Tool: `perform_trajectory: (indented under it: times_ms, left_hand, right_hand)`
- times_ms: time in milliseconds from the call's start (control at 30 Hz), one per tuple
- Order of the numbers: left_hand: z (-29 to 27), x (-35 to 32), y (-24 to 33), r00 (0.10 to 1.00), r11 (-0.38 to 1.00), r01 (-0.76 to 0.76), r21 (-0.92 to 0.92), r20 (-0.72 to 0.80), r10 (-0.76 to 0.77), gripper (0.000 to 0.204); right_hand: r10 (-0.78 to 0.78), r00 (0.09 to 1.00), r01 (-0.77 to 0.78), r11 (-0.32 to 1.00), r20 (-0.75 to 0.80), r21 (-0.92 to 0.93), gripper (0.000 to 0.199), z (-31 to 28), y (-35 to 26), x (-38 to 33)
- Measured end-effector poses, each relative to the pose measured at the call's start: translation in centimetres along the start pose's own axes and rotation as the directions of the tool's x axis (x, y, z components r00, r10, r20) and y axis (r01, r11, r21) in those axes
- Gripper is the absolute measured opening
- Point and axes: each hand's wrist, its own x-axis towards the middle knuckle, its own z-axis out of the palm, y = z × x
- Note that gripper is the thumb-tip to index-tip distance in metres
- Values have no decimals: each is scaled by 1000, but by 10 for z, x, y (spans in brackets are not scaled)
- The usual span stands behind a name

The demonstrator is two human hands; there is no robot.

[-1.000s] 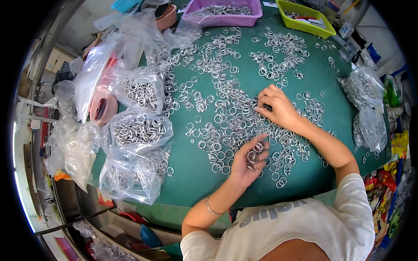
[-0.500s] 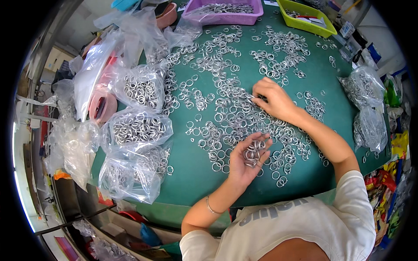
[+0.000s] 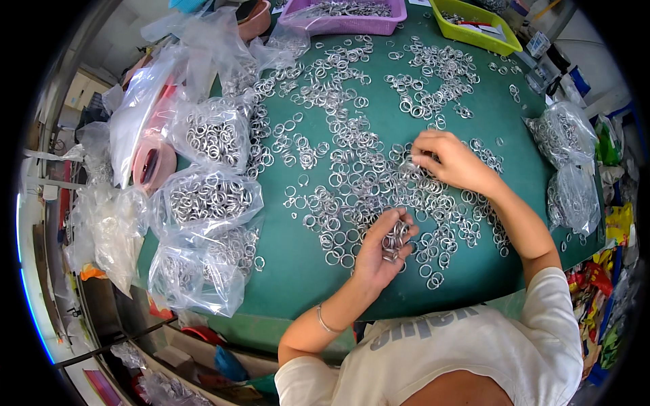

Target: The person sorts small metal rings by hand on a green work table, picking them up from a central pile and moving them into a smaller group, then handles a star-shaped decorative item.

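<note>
Silvery metal rings [image 3: 357, 179] lie scattered in a loose heap over the green table. My left hand [image 3: 384, 250] is cupped palm up at the near side of the heap, its fingers curled round a small bunch of rings [image 3: 395, 239]. Beyond it and to the right, my right hand [image 3: 450, 161] is bent low over the rings, with thumb and fingers drawn together. Its fingertips point left into the heap; whatever is between them is too small to make out.
Clear plastic bags of rings [image 3: 213, 201] line the table's left side, beside a pink bowl [image 3: 166, 162]. More filled bags [image 3: 574, 196] lie at the right edge. A purple basket [image 3: 345, 26] and a yellow-green basket [image 3: 477, 35] stand at the far edge.
My right hand has moved right and slightly nearer, away from the ring-like piece at its fingertips' earlier place. My left hand, still holding rings, has closed a little more around them.
</note>
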Motion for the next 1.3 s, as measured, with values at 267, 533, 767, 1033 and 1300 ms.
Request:
perform_trajectory:
  times_ms: [267, 533, 767, 1033, 1300]
  left_hand:
    - [1, 0, -2, 984, 961, -164, 222, -28, 174, 23]
    - [24, -5, 2, 861, 683, -360, 636, -56, 506, 28]
    - [17, -7, 5, 869, 473, -329, 817, 67, 490, 21]
    - [23, -8, 3, 764, 298, -501, 813, 253, 594, 13]
    - [24, -9, 2, 797, 343, -448, 825, 195, 572, 7]
  right_hand:
    - [136, 986, -157, 954, 94, 255, 11, -5, -2, -3]
    - [172, 980, -194, 925, 96, 328, 16, 3, -9, -18]
    - [-54, 992, 10, 936, 115, 352, 15, 9, -25, -27]
    - [195, 962, -274, 665, 192, 695, 18, 26, -47, -50]
    - [376, 900, -436, 799, 221, 415, 16, 18, -59, -51]
